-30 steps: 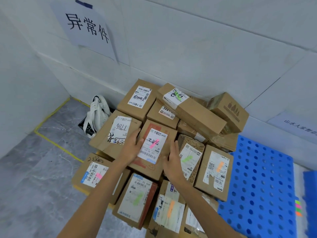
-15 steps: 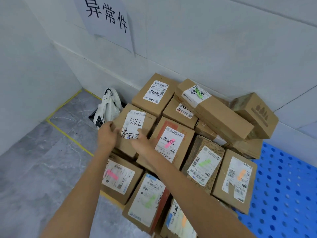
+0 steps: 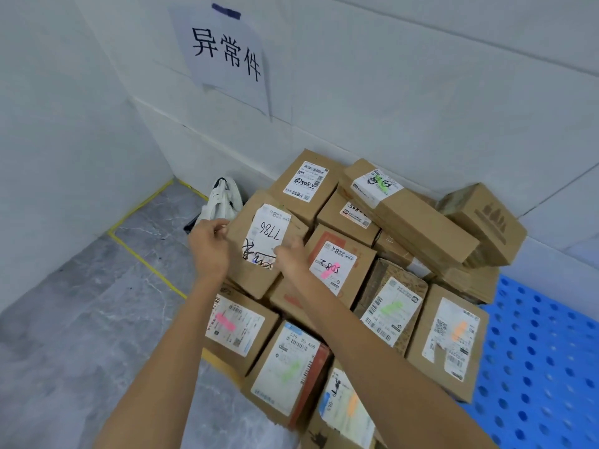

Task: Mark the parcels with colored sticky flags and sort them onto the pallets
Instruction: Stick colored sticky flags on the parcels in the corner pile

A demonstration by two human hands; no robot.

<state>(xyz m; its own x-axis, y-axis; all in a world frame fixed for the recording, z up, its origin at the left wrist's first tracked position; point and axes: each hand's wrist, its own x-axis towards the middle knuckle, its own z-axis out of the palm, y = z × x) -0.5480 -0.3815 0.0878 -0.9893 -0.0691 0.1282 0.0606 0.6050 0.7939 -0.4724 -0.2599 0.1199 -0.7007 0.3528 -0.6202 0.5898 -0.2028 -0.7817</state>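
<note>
**A:** Where's the 7786 parcel?

**B:** On top of the pile's left side, in the wall corner. It overlaps the pink-flag parcel to its right.

**A:** Orientation?

**B:** The long axis runs far to near and leans a bit left at the far end. The face is tilted up toward the camera. The white label follows the same axis, with its handwritten digits upside down from here.

**A:** Grip state?

**B:** The left grip has its fingers curled onto the box's left edge and holds it. The right grip is on the label's near-right corner. Its back faces the camera and the fingertips are hidden, so I can't tell if it pinches or just presses.

**A:** Materials?

**B:** It's a plain brown corrugated carton, rectangular, with matte paper and scuffed edges. The label is wrinkled, with black marker scrawl at the near end.

**A:** Surroundings?

**B:**
- A long slim parcel with a green flag lies diagonally across the back.
- A blue pallet of perforated plastic is on the right, touching the pile.
- Yellow tape runs across the grey marbled floor.
- A white bag sits against the wall.
- A paper sign is taped above it.
</note>
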